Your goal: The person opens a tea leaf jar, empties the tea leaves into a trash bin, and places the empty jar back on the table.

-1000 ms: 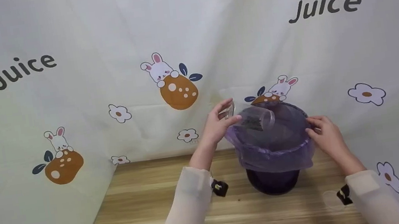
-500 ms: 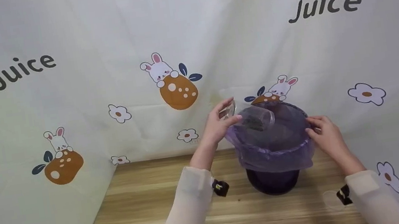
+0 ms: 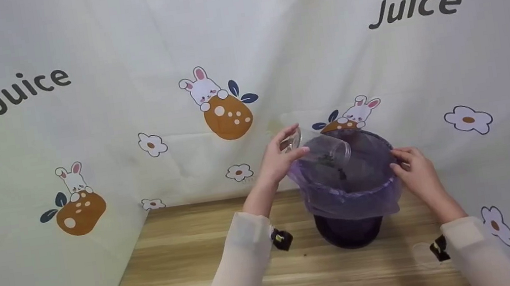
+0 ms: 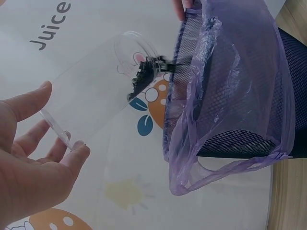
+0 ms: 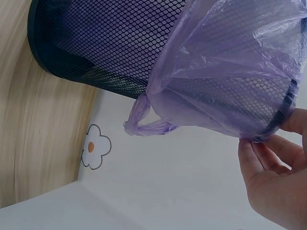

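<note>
My left hand [image 3: 280, 159] grips the base end of a clear plastic jar [image 4: 91, 86], thumb on one side and fingers on the other. The jar is tilted, its mouth over a dark mesh wastebasket [image 3: 351, 231]. Dark, leafy-looking bits [image 4: 144, 76] lie near the mouth, and some are dropping out into the basket. A thin purple bag [image 3: 358, 204] lines the wastebasket and folds down over its rim. At the right side, my right hand [image 3: 416, 174] pinches the bag-covered rim between thumb and fingers. The bottom inside the basket is hidden.
A clear round disc, like a lid [image 3: 424, 256], lies on the wooden table [image 3: 190, 252] near the right wrist. Small dark specks dot the tabletop. A printed cloth [image 3: 238, 25] hangs close behind the basket and along both sides. A bag handle loop [image 5: 148, 122] hangs outside the basket.
The dark bits have slid toward the jar's mouth and begun falling into the wastebasket; fewer show inside the jar. Both hands have stayed nearly in place.
</note>
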Motion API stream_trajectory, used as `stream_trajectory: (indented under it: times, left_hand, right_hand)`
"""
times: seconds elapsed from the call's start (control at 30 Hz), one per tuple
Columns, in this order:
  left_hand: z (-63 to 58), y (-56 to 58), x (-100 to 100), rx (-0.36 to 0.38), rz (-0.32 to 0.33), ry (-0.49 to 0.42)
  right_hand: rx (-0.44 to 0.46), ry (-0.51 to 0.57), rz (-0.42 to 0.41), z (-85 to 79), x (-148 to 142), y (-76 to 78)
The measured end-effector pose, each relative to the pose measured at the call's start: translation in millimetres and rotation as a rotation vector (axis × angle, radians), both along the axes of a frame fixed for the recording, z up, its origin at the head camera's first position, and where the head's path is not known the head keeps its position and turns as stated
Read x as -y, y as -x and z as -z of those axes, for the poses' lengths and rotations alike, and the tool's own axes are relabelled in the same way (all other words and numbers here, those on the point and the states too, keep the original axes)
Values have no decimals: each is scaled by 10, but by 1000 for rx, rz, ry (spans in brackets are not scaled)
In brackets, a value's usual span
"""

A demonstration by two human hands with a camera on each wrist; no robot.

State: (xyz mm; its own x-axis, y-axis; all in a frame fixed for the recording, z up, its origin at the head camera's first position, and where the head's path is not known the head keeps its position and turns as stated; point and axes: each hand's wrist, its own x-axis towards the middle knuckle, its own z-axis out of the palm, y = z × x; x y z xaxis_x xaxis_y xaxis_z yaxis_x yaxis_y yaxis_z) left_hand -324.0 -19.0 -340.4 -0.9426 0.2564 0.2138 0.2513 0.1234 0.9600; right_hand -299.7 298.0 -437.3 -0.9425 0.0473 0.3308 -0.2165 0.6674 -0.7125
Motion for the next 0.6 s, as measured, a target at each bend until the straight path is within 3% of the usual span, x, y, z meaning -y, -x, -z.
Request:
stream_trajectory:
  times: [0.37,0.6]
  left_hand:
    - [24,11,-14,-14,4,-8]
    - [23,0,-40,-41,45,-1]
  right_hand:
    - [0,-1,6,5,2,-12]
    - [-2,-1,8,0,10,-15]
